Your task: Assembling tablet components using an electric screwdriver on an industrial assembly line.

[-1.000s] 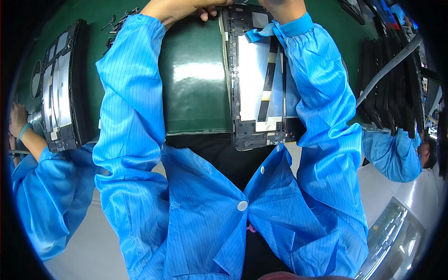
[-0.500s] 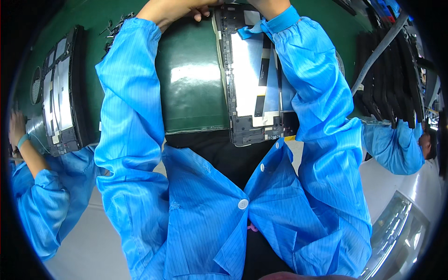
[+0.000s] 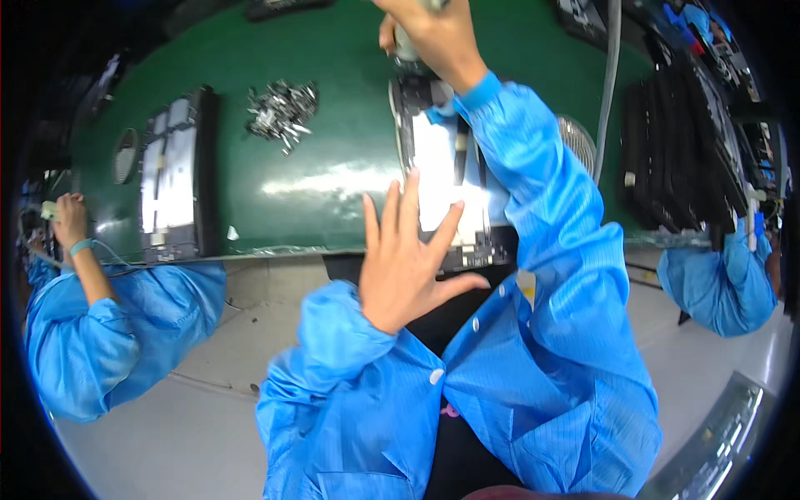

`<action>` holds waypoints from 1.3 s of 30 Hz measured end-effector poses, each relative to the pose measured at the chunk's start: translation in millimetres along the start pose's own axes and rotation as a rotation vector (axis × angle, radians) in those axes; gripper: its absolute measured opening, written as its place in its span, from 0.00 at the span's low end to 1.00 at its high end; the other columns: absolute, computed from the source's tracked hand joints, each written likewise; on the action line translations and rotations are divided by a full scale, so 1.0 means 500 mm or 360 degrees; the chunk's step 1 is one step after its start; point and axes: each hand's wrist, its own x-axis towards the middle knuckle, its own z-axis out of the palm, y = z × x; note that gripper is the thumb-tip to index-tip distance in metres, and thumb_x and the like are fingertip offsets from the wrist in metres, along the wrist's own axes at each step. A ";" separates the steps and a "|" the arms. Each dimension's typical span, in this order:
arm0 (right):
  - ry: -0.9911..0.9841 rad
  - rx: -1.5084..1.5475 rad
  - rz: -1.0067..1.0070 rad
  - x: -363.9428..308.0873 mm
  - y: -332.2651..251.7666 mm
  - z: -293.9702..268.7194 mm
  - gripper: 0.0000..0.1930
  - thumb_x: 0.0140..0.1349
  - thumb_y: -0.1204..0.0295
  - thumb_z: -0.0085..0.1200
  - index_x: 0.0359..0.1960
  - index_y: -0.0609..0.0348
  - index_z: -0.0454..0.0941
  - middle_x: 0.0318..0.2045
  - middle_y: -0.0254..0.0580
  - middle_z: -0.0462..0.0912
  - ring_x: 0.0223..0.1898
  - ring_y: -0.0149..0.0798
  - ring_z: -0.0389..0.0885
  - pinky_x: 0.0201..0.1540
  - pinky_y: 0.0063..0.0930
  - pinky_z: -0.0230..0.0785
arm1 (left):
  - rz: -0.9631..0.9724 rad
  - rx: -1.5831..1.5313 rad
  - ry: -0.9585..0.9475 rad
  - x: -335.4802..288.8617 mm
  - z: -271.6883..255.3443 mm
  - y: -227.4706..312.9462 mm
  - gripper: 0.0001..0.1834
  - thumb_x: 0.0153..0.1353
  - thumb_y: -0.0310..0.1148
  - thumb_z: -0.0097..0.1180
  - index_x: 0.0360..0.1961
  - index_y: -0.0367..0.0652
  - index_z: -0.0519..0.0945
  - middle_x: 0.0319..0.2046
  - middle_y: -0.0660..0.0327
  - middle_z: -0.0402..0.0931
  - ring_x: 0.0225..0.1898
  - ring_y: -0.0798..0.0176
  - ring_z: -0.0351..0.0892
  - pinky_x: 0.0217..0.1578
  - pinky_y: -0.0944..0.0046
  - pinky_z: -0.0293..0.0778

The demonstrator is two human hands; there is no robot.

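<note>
A flat rectangular panel assembly (image 3: 437, 179) with a black frame and pale silver back lies on the green belt (image 3: 317, 175) in front of me. My left hand (image 3: 408, 262) hovers at its near edge, fingers spread, holding nothing. At the panel's far end my right hand (image 3: 433, 33) grips a grey upright tool (image 3: 406, 50), pressed down toward the top of the panel. Both arms wear blue sleeves.
A heap of small metal parts (image 3: 282, 110) lies left of the panel. A second panel (image 3: 175, 179) rests farther left, near a co-worker's hand (image 3: 68, 221). Dark stacked panels (image 3: 679, 158) stand at the right by another co-worker's sleeve (image 3: 717, 279). A hose (image 3: 610, 75) hangs down.
My left hand has pulled back from the panel's far end to its near edge and opened. The right hand now grips a tool at the far end. The view has tilted down.
</note>
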 end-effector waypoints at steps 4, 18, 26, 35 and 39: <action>0.0012 0.0147 -0.0047 0.008 -0.046 -0.062 0.22 0.61 0.77 0.64 0.56 0.71 0.75 0.31 0.38 0.84 0.25 0.31 0.83 0.28 0.28 0.79 | 0.0125 -0.0014 0.0316 0.031 0.033 -0.060 0.41 0.46 0.44 0.75 0.60 0.36 0.74 0.65 0.31 0.60 0.61 0.31 0.69 0.59 0.43 0.69; 0.0419 -0.0306 0.0123 -0.047 -0.151 -0.293 0.17 0.57 0.79 0.53 0.50 0.70 0.79 0.37 0.41 0.85 0.21 0.26 0.78 0.23 0.21 0.69 | 0.0219 0.0848 0.0368 0.729 0.025 -0.478 0.35 0.62 0.63 0.51 0.58 0.46 0.77 0.61 0.44 0.70 0.53 0.35 0.78 0.55 0.44 0.73; 0.0604 -0.0234 0.0111 -0.065 -0.165 -0.331 0.19 0.56 0.84 0.49 0.50 0.72 0.77 0.42 0.50 0.85 0.22 0.31 0.81 0.24 0.22 0.74 | -0.1052 0.0339 0.0176 0.685 -0.292 -0.842 0.58 0.51 0.75 0.55 0.68 0.34 0.66 0.67 0.39 0.63 0.70 0.40 0.60 0.69 0.54 0.58; 0.1027 -0.0317 -0.0333 -0.090 -0.178 -0.403 0.22 0.61 0.77 0.46 0.55 0.80 0.71 0.49 0.62 0.80 0.24 0.31 0.74 0.27 0.23 0.68 | -0.1329 -0.0397 -0.0142 0.718 -0.356 -0.894 0.43 0.50 0.61 0.70 0.52 0.30 0.80 0.53 0.49 0.79 0.48 0.54 0.82 0.51 0.55 0.76; 0.1196 -0.0244 -0.0497 -0.103 -0.184 -0.437 0.18 0.60 0.80 0.47 0.49 0.80 0.76 0.47 0.63 0.83 0.24 0.35 0.81 0.26 0.24 0.71 | -0.0911 -0.0156 0.0114 0.699 -0.362 -0.641 0.38 0.58 0.56 0.65 0.53 0.30 0.76 0.43 0.53 0.82 0.38 0.60 0.84 0.36 0.57 0.81</action>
